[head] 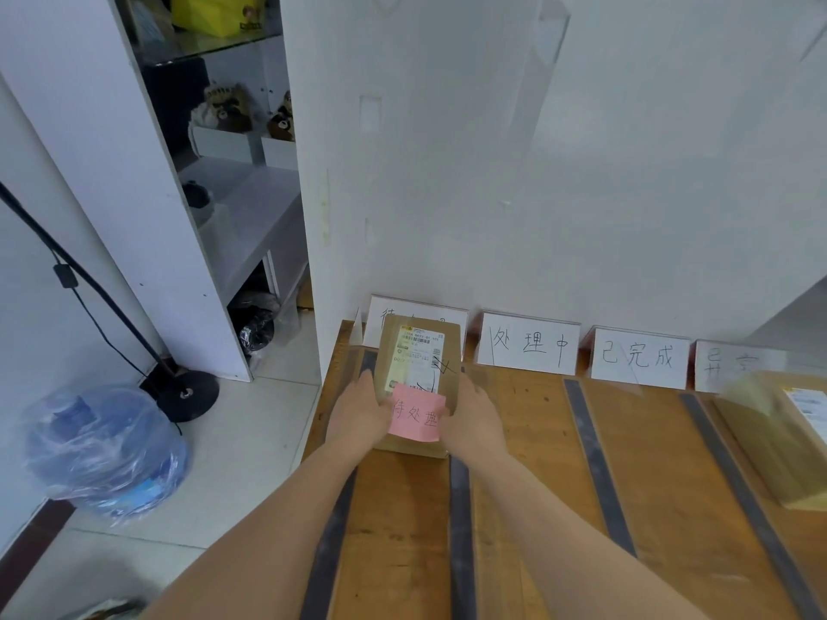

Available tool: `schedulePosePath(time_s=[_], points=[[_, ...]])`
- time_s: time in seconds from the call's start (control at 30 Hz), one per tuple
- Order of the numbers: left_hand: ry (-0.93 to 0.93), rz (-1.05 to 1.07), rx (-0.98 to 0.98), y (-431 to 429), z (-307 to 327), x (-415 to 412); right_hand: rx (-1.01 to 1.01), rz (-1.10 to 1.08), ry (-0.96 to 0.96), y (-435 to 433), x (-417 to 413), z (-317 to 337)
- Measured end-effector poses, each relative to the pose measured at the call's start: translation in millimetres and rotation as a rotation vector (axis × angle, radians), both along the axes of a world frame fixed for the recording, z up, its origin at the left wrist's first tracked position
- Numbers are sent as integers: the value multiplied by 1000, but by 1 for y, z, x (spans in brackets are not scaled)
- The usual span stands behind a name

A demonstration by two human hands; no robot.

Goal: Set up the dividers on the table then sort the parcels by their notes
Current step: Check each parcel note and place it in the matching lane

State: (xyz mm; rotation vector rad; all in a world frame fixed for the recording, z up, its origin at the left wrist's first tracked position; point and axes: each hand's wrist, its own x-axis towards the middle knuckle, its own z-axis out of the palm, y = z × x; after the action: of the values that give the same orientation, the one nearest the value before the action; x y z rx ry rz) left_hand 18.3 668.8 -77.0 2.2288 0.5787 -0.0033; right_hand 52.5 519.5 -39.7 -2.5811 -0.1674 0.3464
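A brown cardboard parcel (449, 351) with a white shipping label and a pink handwritten note (418, 416) sits in the leftmost lane of the wooden table (537, 440). My left hand (358, 418) grips its left side and my right hand (474, 418) grips its right side. Clear upright dividers on dark base strips (595, 463) split the table into lanes. White handwritten sign cards (528, 346) stand along the wall, one per lane; the parcel partly hides the leftmost card (416, 308). More brown parcels (778, 440) lie in the far right lane, seen blurred through a clear divider.
A white shelf unit (147, 194) with plush toys and boxes stands at the left. On the tiled floor are a black lamp base (188, 393) with its cable and a blue water jug in clear plastic (103, 449). The white wall backs the table.
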Motion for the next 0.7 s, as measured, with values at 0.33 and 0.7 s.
schedulePosePath(time_s=[0.33,0.7], points=[[-82,-224,485,-30,71,-17,-128,207,-198,-41,-17,45],[-128,-300,862,-129,154,-81,-303,283,-394,-172,-67,112]])
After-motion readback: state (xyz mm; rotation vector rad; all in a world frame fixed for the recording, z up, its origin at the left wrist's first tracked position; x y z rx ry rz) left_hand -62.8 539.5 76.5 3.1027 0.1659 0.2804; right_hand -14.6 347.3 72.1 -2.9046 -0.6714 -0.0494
